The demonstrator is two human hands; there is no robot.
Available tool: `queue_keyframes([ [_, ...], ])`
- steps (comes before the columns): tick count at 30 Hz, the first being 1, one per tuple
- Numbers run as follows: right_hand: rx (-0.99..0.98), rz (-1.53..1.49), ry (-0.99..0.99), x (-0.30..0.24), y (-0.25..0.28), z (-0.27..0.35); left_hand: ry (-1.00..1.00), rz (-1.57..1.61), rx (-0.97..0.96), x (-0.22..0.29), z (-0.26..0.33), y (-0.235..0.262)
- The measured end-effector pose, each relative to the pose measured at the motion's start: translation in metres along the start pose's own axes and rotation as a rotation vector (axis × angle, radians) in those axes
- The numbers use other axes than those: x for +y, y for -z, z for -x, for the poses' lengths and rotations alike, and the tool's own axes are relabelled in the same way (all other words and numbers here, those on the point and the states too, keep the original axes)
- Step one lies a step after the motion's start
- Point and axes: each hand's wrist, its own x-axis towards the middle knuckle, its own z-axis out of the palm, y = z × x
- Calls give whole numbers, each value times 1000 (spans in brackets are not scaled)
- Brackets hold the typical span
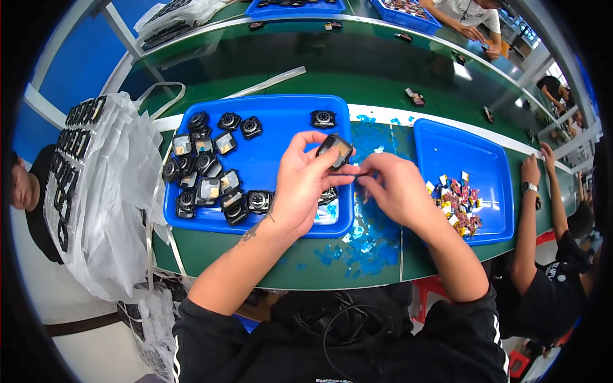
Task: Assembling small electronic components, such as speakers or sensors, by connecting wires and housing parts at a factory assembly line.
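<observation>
Over the right side of a large blue tray, my left hand grips a black watch case between thumb and fingers, its flat face turned up toward me. My right hand is pinched closed close beside the left fingertips, at a thin dark piece too small to make out. Several more black watch cases lie in the left part of the tray, some showing round backs, others pale rectangular faces. One single watch case sits near the tray's far right corner.
Blue film scraps litter the green bench between the trays. A second blue tray holds small colourful parts. Racks of black frames in plastic stand at left. Beyond runs a green conveyor with scattered parts; co-workers sit nearby.
</observation>
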Motion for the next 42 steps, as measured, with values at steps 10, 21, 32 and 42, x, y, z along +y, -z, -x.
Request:
queue_keyframes([
  [10, 212, -729, -59, -21, 27, 33, -478, -767, -344, 1, 11, -6],
  [21, 99, -1044, -134, -21, 34, 42, -530, -777, -398, -1, 15, -8],
  [32, 135, -535, -161, -5, 18, 31, -685, -928, -387, -9, 16, -12],
  [42, 372, -848, -86, -9, 9, 40, -297, -426, -194, -31, 14, -13],
])
